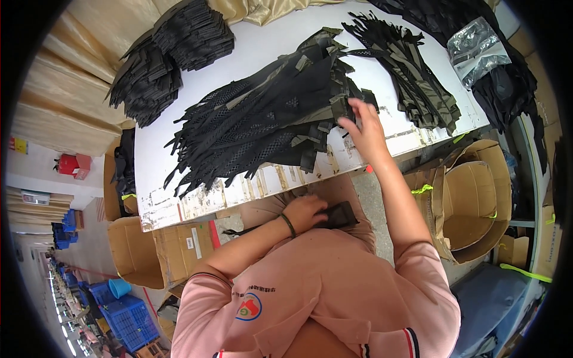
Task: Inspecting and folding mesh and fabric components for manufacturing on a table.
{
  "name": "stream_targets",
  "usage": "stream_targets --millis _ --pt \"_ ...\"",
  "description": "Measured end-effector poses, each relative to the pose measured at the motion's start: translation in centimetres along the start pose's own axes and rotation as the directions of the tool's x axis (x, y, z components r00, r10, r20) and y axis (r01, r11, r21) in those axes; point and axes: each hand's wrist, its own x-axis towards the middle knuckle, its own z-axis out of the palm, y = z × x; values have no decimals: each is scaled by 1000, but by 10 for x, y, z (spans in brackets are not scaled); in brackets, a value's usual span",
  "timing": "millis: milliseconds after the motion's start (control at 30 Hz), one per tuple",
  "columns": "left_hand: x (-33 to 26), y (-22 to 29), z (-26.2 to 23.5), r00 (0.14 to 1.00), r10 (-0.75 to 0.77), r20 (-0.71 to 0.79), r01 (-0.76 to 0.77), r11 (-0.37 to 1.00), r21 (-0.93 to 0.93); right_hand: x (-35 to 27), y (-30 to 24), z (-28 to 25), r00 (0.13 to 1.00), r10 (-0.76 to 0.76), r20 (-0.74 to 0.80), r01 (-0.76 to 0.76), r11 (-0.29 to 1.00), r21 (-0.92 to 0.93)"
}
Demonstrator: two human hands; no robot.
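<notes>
Hands, head view: right hand, right of centre, open and loosely spread, at right edge of wide pile of black mesh-and-fabric strips, centre frame, on worn white tabletop. Left hand, lower centre, curled beside flat black fabric piece; cannot tell whether gripping. Upper left: stacked black fabric pieces. Upper right: narrower dark strip bundle.

Blk mesh strips heaped on tbl; blk pc. on lap.
</notes>
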Motion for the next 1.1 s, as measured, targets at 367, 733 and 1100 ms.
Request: stream_targets --millis 367,733,1100 --pt "52 23 -118 862 4 -507 38 997 74 -67 -46 19 929 214 302 -320 875 364" --pt "51 21 -99 887 -293 -358 165 923 -347 -81 -43 17 975 -107 193 120 991 -55" --pt "30 37 -93 894 52 -445 -62 998 -7 -56 -46 11 948 -235 217 251 967 -52"
